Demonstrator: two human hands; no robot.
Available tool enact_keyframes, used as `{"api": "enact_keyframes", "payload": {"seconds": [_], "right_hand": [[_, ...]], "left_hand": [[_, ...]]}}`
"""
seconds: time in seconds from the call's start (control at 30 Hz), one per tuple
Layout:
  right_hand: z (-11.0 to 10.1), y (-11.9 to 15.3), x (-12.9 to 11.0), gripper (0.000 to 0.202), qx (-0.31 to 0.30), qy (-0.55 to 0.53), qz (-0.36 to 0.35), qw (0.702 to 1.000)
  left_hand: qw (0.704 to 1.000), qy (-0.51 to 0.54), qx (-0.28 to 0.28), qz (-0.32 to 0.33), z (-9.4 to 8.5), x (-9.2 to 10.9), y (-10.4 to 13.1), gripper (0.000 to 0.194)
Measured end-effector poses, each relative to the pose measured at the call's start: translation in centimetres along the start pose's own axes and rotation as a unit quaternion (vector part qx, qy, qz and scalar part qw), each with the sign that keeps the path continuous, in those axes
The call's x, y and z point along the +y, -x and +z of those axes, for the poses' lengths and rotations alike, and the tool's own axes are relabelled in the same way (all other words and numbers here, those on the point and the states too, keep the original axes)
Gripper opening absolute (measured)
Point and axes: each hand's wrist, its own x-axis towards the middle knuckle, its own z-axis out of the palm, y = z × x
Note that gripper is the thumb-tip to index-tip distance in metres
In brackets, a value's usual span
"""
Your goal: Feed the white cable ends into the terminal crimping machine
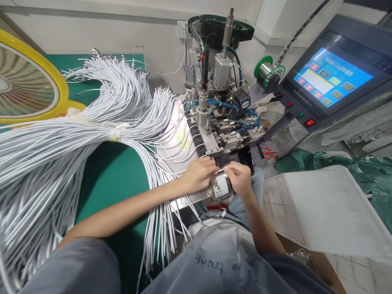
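My left hand (pixel 200 173) is pinched closed at the front edge of the bench machine (pixel 211 122). Facing it, my right hand (pixel 240 179) is closed too, thumb against fingers. A short bit of white cable (pixel 221 169) shows between the two sets of fingertips; the rest of it is covered by the hands. Right below them is a metal cylinder with a white warning label (pixel 221 185). Several white cables run from a large bundle (pixel 134 136) into a row of black slots (pixel 196 136) along the machine's left side.
A yellow fan (pixel 63 85) stands at the left beside the green mat (pixel 113 179). On the right are a control screen (pixel 332 77), a solder wire spool (pixel 268 70), orange-handled scissors (pixel 268 152) and a white plastic bin (pixel 330 208). A dark bowl feeder (pixel 241 30) sits behind.
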Motion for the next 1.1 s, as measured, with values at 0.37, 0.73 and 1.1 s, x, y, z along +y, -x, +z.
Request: {"api": "enact_keyframes", "payload": {"seconds": [0.37, 0.73, 1.1], "right_hand": [[0.7, -1.1, 4.4, 0.018, 0.007, -0.071, 0.133, 0.989], [1.4, -2.7, 6.4, 0.024, -0.063, -0.124, 0.197, 0.971], [1.4, -2.9, 6.3, 0.021, -0.09, -0.111, 0.181, 0.973]], "left_hand": [[0.973, -0.088, -0.182, -0.114, 1.4, -0.8, 0.0, 0.024], [0.963, -0.135, -0.221, -0.072, 1.5, -1.3, 0.0, 0.028], [0.958, -0.167, -0.229, -0.043, 1.4, -1.4, -0.1, 0.04]]}}
